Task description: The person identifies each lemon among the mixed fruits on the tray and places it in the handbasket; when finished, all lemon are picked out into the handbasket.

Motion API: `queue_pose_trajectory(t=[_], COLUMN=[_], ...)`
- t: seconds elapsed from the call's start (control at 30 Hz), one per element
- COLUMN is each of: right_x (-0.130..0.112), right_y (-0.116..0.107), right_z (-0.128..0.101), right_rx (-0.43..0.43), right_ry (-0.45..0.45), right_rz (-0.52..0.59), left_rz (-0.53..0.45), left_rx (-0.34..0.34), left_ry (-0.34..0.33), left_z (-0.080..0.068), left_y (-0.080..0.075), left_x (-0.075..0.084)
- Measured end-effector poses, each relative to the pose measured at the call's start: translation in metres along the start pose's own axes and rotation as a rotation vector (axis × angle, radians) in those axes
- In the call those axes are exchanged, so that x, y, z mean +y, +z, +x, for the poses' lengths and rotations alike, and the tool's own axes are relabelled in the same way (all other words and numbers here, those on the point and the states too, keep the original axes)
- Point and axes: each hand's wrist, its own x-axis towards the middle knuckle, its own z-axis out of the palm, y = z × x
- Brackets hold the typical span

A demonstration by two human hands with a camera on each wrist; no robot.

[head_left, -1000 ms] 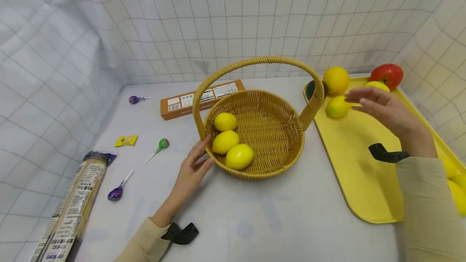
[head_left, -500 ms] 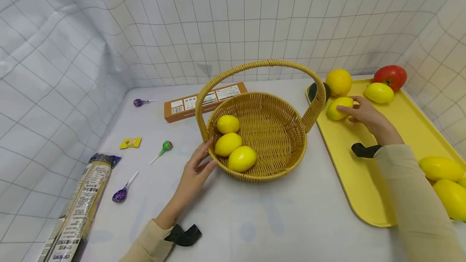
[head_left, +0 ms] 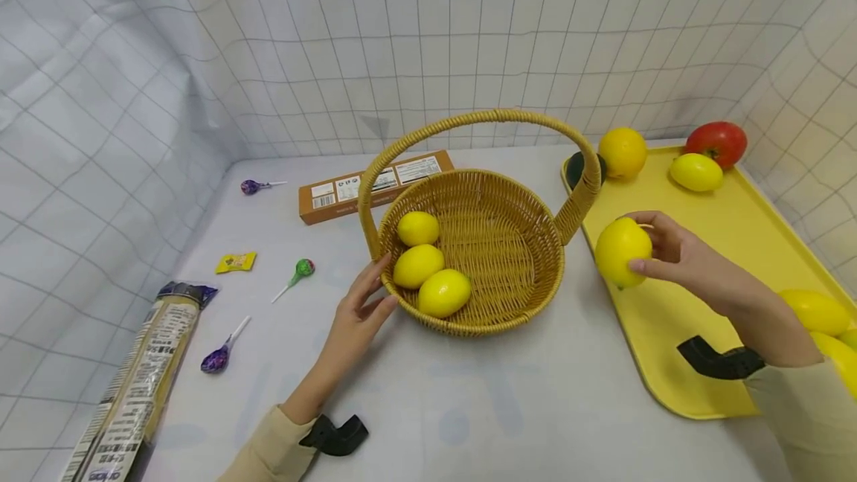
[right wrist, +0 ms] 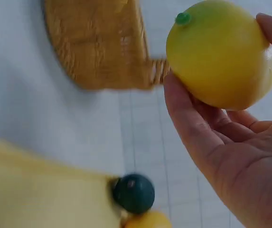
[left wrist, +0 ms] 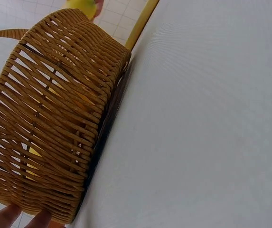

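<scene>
At far left on the white tabletop (head_left: 469, 407) we list a long printed packet (head_left: 130, 385) lying lengthwise toward the near edge, a purple lollipop (head_left: 217, 355) just beside it, a small yellow sweet wrapper (head_left: 234, 262), a green lollipop (head_left: 297, 271), a second purple lollipop (head_left: 253, 186) near the back wall, and a brown cardboard box (head_left: 371, 184) lying flat behind the basket. Next we record our left hand (head_left: 358, 311), fingers straight and spread, the grip holding nothing, its fingertips touching the outer wall of the wicker basket (head_left: 529, 296) at its left side; the left wrist view shows the same woven wall (left wrist: 55, 118) close up with fingertips at its lower edge. Inside the basket, against the left wall, lie three lemons (head_left: 418, 266) touching one another, under the arched handle. To the right, our right hand (head_left: 683, 259) has its grip curled round a fourth lemon (head_left: 623, 251), thumb and fingers pinching it, lifted above the left edge of the yellow tray (head_left: 669, 363), just right of the basket; the right wrist view shows that lemon (right wrist: 221, 54) with its green stem end up. On the tray's far end we note a dark green round fruit (head_left: 576, 166), an orange (head_left: 623, 152), another lemon (head_left: 696, 172) and a red tomato (head_left: 719, 141); yellow fruit (head_left: 813, 311) lies at its near right edge.
</scene>
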Motion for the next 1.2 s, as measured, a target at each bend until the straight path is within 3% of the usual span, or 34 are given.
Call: queue_pose_trajectory(t=[0.1, 0.2, 0.37, 0.5, 0.6, 0.77, 1.07, 1.2], right_x=[-0.021, -0.032, -0.035, -0.032, -0.033, -0.036, -0.039, -0.04], right_y=[0.023, 0.047, 0.083, 0.105, 0.114, 0.125, 0.146, 0.15], right_z=[0.003, 0.023, 0.064, 0.082, 0.088, 0.095, 0.105, 0.106], right_rx=[-0.152, -0.255, -0.375, -0.485, -0.486, -0.46, -0.463, -0.45], right_ry=[-0.146, -0.171, -0.099, -0.089, -0.063, -0.022, -0.162, -0.141], right_rz=[0.121, 0.181, 0.109, -0.002, -0.076, -0.13, -0.296, -0.271], left_rz=[-0.008, -0.016, -0.03, -0.031, -0.025, -0.012, -0.011, -0.012], left_rx=[0.003, 0.003, -0.009, -0.015, -0.014, -0.007, 0.002, -0.004], left_ry=[0.011, 0.012, -0.003, -0.008, -0.011, -0.016, -0.009, -0.011], left_z=[0.001, 0.001, 0.0, -0.001, 0.0, 0.0, 0.001, 0.002], left_y=[0.0, 0.001, 0.005, 0.008, 0.009, 0.007, 0.006, 0.006], left_x=[-0.001, -0.001, 0.01, 0.023, 0.02, 0.001, -0.005, -0.004])
